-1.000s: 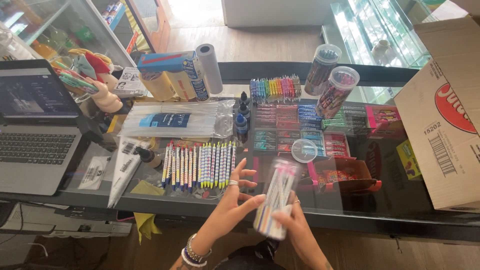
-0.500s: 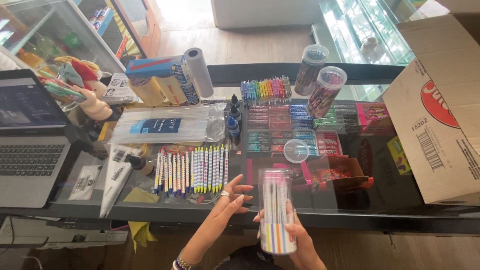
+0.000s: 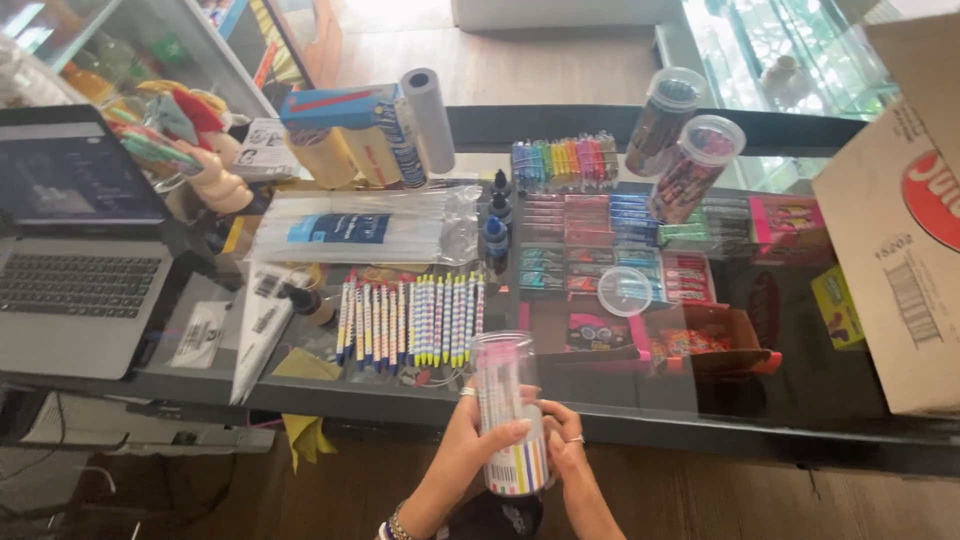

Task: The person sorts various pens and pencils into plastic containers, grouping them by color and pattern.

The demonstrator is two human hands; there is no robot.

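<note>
Both my hands grip a clear plastic jar (image 3: 508, 400) packed with colourful pens, upright, just off the near edge of the glass counter (image 3: 830, 395). My left hand (image 3: 472, 428) wraps its left side, fingers across the front. My right hand (image 3: 563, 440) holds the lower right side. The jar's mouth has no lid on it. A round clear lid (image 3: 624, 290) lies on the counter beyond. A row of several striped pens (image 3: 410, 318) lies flat just left of the jar.
A laptop (image 3: 75, 250) sits at the left. A big cardboard box (image 3: 900, 230) stands at the right. Two more pen jars (image 3: 685, 140), a bag of long white items (image 3: 365, 225), small ink bottles (image 3: 495, 230) and flat packets (image 3: 620, 240) cover the counter.
The jar went from tilted in my right hand to upright. My left hand, open beside it before, has closed on its side. The view moved in closer.
</note>
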